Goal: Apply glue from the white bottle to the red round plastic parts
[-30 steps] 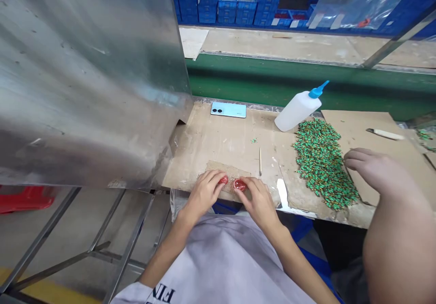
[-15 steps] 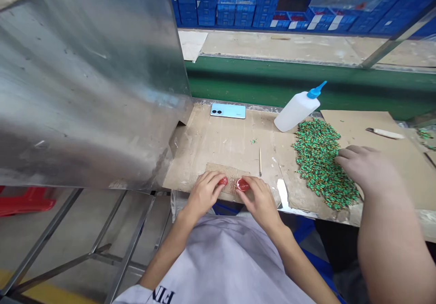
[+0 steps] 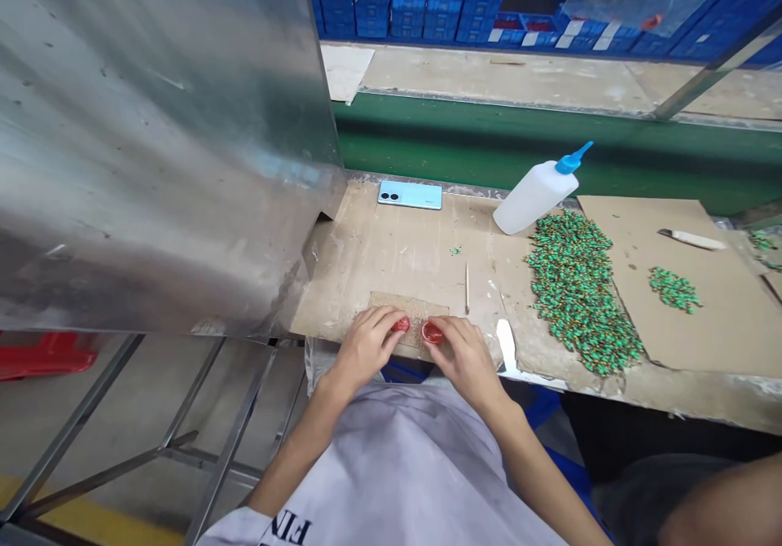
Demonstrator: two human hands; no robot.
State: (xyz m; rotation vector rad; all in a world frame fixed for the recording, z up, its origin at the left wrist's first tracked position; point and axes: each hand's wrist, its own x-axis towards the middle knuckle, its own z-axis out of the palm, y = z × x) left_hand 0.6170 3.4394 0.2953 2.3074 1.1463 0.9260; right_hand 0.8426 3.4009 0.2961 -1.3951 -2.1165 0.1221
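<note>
Cardboard scrap (image 3: 410, 308) lay at the near edge of the bench (image 3: 391, 236), apparently as a work pad. Left hand (image 3: 366, 346) and right hand (image 3: 465, 358) curled narrowly over it, red thumb caps (image 3: 401, 325) just apart; any held item could not be discerned.

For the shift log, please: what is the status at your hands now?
Left hand, right hand on cardboard pad; red fingertip covers close together. Wooden stick beside, not touching.
</note>
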